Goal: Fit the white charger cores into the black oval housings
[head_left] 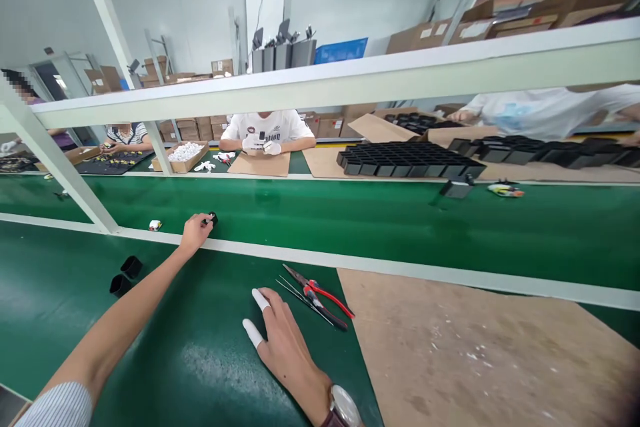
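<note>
My left hand reaches over the white rail onto the green belt, its fingers closed on a small black part. My right hand lies on the green table with its fingers apart and nothing in it; white covers sit on the thumb and index finger. Just beyond it are red and black pliers and thin metal rods. Two black cups stand left of my left forearm. On the belt, a small white and yellow part lies left of my left hand.
A cardboard sheet covers the table at right. The white rail divides table and belt. A black housing and a yellow-green part sit on the belt. Beyond are rows of black housings, a box of white parts and several people.
</note>
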The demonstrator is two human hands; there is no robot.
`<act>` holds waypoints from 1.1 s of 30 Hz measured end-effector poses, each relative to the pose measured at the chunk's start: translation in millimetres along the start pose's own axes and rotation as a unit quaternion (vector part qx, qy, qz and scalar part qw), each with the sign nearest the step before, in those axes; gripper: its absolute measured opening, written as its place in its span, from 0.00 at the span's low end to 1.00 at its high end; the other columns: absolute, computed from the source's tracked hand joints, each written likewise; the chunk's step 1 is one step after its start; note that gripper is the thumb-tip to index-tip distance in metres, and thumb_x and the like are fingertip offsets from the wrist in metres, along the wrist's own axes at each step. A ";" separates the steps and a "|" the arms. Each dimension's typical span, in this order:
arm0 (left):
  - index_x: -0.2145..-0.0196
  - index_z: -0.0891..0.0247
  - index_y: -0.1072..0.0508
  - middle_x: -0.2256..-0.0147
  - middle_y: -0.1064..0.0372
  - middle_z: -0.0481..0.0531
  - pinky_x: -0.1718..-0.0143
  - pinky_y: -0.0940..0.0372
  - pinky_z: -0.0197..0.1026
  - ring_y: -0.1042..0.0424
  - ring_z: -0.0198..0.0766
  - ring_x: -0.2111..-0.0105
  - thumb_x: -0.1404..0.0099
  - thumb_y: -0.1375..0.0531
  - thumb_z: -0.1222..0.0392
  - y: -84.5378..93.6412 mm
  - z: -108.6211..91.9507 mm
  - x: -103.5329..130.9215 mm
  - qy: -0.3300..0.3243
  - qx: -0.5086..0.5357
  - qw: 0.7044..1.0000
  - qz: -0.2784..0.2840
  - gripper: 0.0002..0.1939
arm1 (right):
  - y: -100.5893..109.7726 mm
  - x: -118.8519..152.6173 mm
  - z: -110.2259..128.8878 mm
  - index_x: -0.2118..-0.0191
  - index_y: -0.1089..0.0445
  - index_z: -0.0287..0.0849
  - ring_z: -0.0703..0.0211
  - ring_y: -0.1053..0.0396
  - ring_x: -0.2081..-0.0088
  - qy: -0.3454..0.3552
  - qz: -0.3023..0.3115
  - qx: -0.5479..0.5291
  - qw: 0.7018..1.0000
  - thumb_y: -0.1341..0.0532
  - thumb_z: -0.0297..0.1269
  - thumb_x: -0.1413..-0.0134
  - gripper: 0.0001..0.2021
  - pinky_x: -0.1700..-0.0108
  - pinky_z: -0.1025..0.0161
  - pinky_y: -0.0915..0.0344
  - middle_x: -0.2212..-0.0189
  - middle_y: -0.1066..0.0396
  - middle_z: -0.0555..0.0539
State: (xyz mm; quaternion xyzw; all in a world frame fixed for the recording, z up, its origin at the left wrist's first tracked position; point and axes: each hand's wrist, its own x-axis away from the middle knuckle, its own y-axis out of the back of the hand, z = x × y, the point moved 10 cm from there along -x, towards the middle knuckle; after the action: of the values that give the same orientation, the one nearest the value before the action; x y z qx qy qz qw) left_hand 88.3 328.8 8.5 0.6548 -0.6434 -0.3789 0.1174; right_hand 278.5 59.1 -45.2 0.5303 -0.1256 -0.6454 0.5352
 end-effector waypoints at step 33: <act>0.66 0.54 0.16 0.67 0.19 0.52 0.66 0.31 0.40 0.22 0.46 0.68 0.42 0.28 0.47 22.2 -23.1 112.2 -0.088 -0.029 0.971 0.219 0.10 | -3.2 3.0 2.1 0.37 0.36 0.44 0.42 0.25 0.49 0.050 -0.030 0.029 0.998 0.45 0.34 0.29 0.18 0.52 0.45 0.22 0.44 0.30 0.35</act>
State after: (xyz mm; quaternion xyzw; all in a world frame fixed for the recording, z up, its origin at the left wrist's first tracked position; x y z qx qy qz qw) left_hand 73.6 213.3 -0.1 0.4586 -0.7674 -0.4189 0.1591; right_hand 275.4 57.0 -48.3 0.5811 -0.1012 -0.6297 0.5055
